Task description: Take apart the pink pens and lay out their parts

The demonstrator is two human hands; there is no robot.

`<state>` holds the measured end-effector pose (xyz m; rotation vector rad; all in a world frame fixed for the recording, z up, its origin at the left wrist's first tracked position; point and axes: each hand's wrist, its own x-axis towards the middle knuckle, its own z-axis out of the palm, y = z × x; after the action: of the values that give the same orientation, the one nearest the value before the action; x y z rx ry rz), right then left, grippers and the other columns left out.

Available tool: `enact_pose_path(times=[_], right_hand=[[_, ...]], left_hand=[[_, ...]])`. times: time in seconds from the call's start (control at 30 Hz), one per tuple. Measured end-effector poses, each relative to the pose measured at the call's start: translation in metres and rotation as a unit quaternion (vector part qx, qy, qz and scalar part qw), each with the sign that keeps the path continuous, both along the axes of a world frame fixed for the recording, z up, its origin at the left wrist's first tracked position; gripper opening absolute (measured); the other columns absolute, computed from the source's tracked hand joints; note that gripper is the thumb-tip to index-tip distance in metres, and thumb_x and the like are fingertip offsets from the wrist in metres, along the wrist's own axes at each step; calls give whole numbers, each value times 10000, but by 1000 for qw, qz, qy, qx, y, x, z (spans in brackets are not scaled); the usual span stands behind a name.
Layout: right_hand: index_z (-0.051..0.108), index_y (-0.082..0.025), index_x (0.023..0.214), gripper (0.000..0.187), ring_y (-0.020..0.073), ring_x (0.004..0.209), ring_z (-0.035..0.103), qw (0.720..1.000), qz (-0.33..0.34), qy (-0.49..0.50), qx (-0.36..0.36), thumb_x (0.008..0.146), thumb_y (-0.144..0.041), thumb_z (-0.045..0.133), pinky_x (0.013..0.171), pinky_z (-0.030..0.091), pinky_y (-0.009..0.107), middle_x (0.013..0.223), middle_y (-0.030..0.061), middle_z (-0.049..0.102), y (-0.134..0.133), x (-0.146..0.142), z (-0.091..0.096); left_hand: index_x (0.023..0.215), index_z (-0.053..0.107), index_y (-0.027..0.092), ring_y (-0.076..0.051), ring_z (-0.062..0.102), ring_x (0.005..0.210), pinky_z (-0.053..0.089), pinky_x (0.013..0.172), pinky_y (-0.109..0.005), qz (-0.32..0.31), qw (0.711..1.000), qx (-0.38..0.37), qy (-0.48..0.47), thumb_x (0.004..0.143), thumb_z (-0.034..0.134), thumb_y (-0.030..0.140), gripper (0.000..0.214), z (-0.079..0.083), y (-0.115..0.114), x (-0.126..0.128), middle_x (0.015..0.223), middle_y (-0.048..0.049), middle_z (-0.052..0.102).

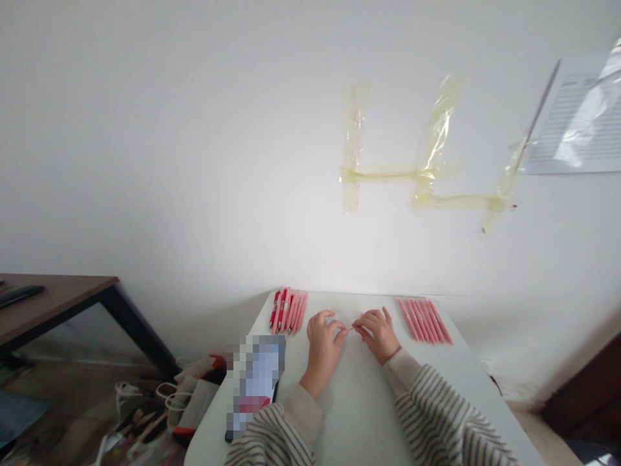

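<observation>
My left hand (324, 346) and my right hand (379, 334) meet over the middle of the white table. Both pinch a thin pink pen part (350, 329), and only a short stretch of it shows between the fingertips. Left of my hands lies a group of pink and red pens (290, 312), some with dark tips. To the right, several pink pens (424, 320) lie side by side in a slanted row. My fingers hide the ends of the piece they hold.
A phone-like device (259, 382), blurred by pixels, lies on the left of the white table (359, 414). A brown desk (53, 304) with a dark leg stands at far left, cluttered bags (191, 401) below. Yellowish tape (383, 176) and a paper sheet (572, 123) are on the wall.
</observation>
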<state>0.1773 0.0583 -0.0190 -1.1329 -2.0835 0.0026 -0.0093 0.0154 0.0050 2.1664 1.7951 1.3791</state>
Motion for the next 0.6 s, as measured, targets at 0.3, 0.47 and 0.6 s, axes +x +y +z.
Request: enact_pose_path(times=[0.3,0.47,0.6], right_hand=[[750,-322,927,138,245,1074,579,1000,-18,4,5,937,-272,622,1148,230,602,989,33,730,-4,-3,4],[750,-315,908,141,241,1070,569,1000,-22,15,12,937,-268,621,1146,247,586,978,32,726,-6,-4,6],[753,-312,906,124,241,1072,565,999,-26,16,13,930,-273,639,1144,248,583,984,31,726,-6,-4,5]], left_hand=[[823,766,271,-245,552,1152,513,1020,-528,-6,1000,-8,-5,820,737,244,40,4,-2,1,1155,-59,607],[826,770,275,-248,559,1147,515,1014,-524,-4,1000,3,1,806,752,243,42,4,-1,1,1151,-61,614],[824,772,272,-242,569,1131,522,996,-509,-2,1000,13,5,796,764,236,46,3,0,1,1136,-59,616]])
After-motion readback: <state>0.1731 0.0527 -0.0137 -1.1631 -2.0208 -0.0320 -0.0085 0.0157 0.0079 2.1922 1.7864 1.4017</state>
